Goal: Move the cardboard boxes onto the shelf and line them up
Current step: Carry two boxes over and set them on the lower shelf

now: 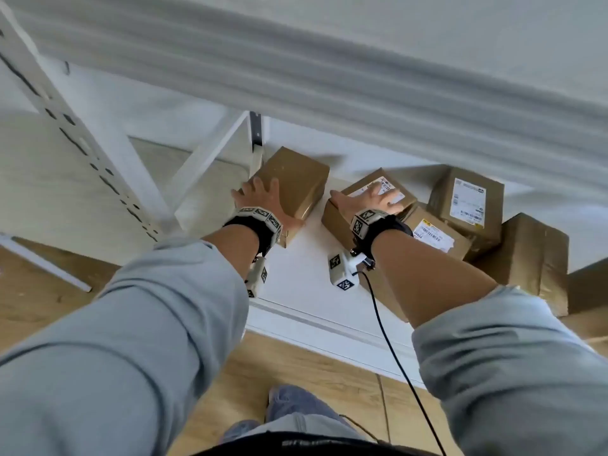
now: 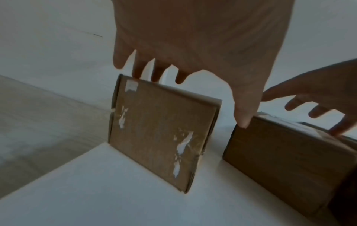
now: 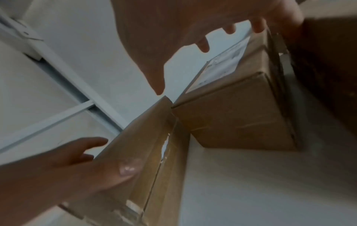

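White shelf board (image 1: 306, 284) carries the boxes in the head view: the left hand (image 1: 263, 200) lies spread over the plain box (image 1: 297, 185) at the shelf's left end, the right hand (image 1: 371, 200) spread on the labelled box (image 1: 335, 218), bare board between them. Left wrist view: fingertips (image 2: 138, 73) touch the plain box's top edge. Right wrist view: open fingers hover over the labelled box's top.

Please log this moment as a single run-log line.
stage: lining up | left hand: open, on plain box | right hand: open, on labelled box | both boxes on shelf, apart
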The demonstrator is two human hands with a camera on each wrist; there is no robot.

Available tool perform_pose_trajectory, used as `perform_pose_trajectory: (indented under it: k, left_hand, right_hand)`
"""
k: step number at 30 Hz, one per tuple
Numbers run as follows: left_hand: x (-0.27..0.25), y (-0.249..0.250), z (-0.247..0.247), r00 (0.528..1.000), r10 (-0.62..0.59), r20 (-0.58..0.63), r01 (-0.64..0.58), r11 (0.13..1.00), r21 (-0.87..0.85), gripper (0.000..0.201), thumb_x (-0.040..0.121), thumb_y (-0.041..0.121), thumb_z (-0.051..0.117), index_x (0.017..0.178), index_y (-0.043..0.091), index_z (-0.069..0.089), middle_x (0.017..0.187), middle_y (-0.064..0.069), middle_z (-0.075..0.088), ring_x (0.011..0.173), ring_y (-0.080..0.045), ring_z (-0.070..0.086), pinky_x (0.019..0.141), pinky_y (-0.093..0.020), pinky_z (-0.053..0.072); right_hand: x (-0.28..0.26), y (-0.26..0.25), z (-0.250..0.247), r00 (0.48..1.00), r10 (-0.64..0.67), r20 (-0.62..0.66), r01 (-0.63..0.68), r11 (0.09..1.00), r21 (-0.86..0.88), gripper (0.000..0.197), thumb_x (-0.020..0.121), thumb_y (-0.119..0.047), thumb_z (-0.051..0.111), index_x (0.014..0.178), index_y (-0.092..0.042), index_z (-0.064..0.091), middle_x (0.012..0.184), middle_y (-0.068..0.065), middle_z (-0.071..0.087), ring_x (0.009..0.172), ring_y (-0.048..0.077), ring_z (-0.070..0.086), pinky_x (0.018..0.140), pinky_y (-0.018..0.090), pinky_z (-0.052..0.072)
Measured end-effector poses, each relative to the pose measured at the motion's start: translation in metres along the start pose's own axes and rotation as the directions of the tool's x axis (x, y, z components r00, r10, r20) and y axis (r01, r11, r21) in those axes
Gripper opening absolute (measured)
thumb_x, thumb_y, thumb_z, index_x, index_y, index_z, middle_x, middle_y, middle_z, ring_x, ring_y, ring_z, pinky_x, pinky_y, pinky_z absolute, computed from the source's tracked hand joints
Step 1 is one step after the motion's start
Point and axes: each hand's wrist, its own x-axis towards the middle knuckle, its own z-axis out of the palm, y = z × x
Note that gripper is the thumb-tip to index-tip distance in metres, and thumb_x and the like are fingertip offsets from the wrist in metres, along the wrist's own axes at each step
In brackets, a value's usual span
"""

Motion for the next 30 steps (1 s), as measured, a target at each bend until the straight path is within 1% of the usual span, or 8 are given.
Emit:
perform_pose_trajectory:
  k: [3, 6, 10, 14, 18, 21, 25, 30]
  left_hand:
    - [0.006, 0.001, 0.007, 0.999, -0.032, 0.029, 0.032, 0.999, 0.01, 0.124, 0.065, 0.089, 0.056, 0.158, 0.028, 0.001, 0.164, -0.02, 0.002, 0.147, -0.048, 0.012, 0.117, -0.063, 0.012]
    - [0.014, 0.003, 0.016, 0.999, -0.048, -0.007, 0.047, 0.999, -0.027, 0.121, 0.066, 0.086, 0.059, 0.158, 0.029, 0.003, 0.163, -0.02, 0.001, 0.144, -0.049, 0.016, 0.114, -0.062, 0.022]
    - [0.015, 0.004, 0.023, 0.998, -0.047, -0.046, 0.046, 0.999, -0.023, 0.116, 0.07, 0.081, 0.057, 0.158, 0.027, 0.004, 0.162, -0.02, 0.004, 0.141, -0.047, 0.02, 0.109, -0.058, 0.03]
    - [0.007, 0.002, 0.022, 0.998, -0.041, -0.051, 0.041, 0.999, -0.008, 0.115, 0.071, 0.083, 0.052, 0.158, 0.026, 0.004, 0.162, -0.02, 0.004, 0.138, -0.047, 0.024, 0.107, -0.056, 0.033]
    - [-0.01, -0.004, 0.016, 0.999, -0.01, -0.051, 0.011, 0.999, 0.03, 0.111, 0.072, 0.084, 0.051, 0.157, 0.027, 0.008, 0.162, -0.018, 0.007, 0.135, -0.048, 0.028, 0.106, -0.056, 0.035]
    - [-0.027, -0.011, 0.007, 1.0, 0.005, -0.03, -0.005, 1.0, 0.004, 0.111, 0.071, 0.084, 0.052, 0.157, 0.027, 0.01, 0.162, -0.017, 0.008, 0.134, -0.047, 0.029, 0.107, -0.056, 0.034]
    - [-0.054, -0.02, -0.006, 0.999, 0.047, -0.004, -0.047, 0.998, -0.04, 0.112, 0.072, 0.085, 0.049, 0.157, 0.026, 0.008, 0.162, -0.015, 0.007, 0.137, -0.048, 0.025, 0.108, -0.058, 0.031]
    - [-0.094, -0.03, -0.014, 0.991, 0.119, -0.059, -0.123, 0.989, -0.084, 0.109, 0.073, 0.089, 0.037, 0.155, 0.022, 0.015, 0.161, -0.015, 0.013, 0.134, -0.048, 0.028, 0.104, -0.059, 0.033]
  right_hand:
    - [0.007, -0.001, 0.01, 1.0, 0.024, -0.01, -0.025, 0.996, -0.088, 0.118, 0.078, -0.083, 0.046, 0.156, -0.007, 0.002, 0.161, 0.026, -0.006, 0.149, 0.044, -0.008, 0.117, 0.064, 0.003]
    - [0.015, 0.0, 0.025, 0.996, 0.075, -0.052, -0.073, 0.997, 0.025, 0.118, 0.071, -0.083, 0.054, 0.153, -0.011, 0.008, 0.161, 0.024, -0.006, 0.143, 0.051, 0.005, 0.114, 0.063, 0.015]
    - [0.019, -0.005, 0.022, 0.997, 0.075, -0.015, -0.075, 0.997, -0.005, 0.119, 0.071, -0.081, 0.055, 0.152, -0.007, 0.006, 0.159, 0.028, -0.008, 0.145, 0.05, 0.004, 0.115, 0.062, 0.017]
    - [0.015, -0.013, 0.023, 0.998, 0.061, -0.022, -0.061, 0.998, -0.007, 0.105, 0.071, -0.067, 0.062, 0.144, -0.007, 0.016, 0.158, 0.021, 0.008, 0.14, 0.05, 0.016, 0.109, 0.058, 0.023]
    - [-0.005, -0.017, 0.027, 0.999, 0.023, -0.025, -0.023, 1.0, 0.012, 0.107, 0.058, -0.062, 0.069, 0.14, -0.01, 0.024, 0.146, 0.012, 0.02, 0.131, 0.047, 0.025, 0.098, 0.056, 0.033]
    - [-0.026, -0.014, 0.023, 1.0, 0.004, -0.014, -0.004, 1.0, 0.01, 0.107, 0.057, -0.062, 0.073, 0.139, -0.014, 0.024, 0.146, 0.01, 0.02, 0.128, 0.045, 0.028, 0.098, 0.055, 0.036]
    - [-0.061, -0.008, 0.015, 0.994, -0.031, -0.105, 0.026, 0.998, -0.056, 0.113, 0.053, -0.069, 0.071, 0.141, -0.015, 0.026, 0.145, 0.009, 0.023, 0.117, 0.039, 0.036, 0.093, 0.05, 0.04]
    - [-0.112, 0.005, 0.002, 0.988, 0.029, -0.155, -0.036, 0.998, -0.043, 0.112, 0.05, -0.066, 0.067, 0.141, -0.016, 0.027, 0.141, 0.01, 0.026, 0.118, 0.041, 0.037, 0.094, 0.05, 0.039]
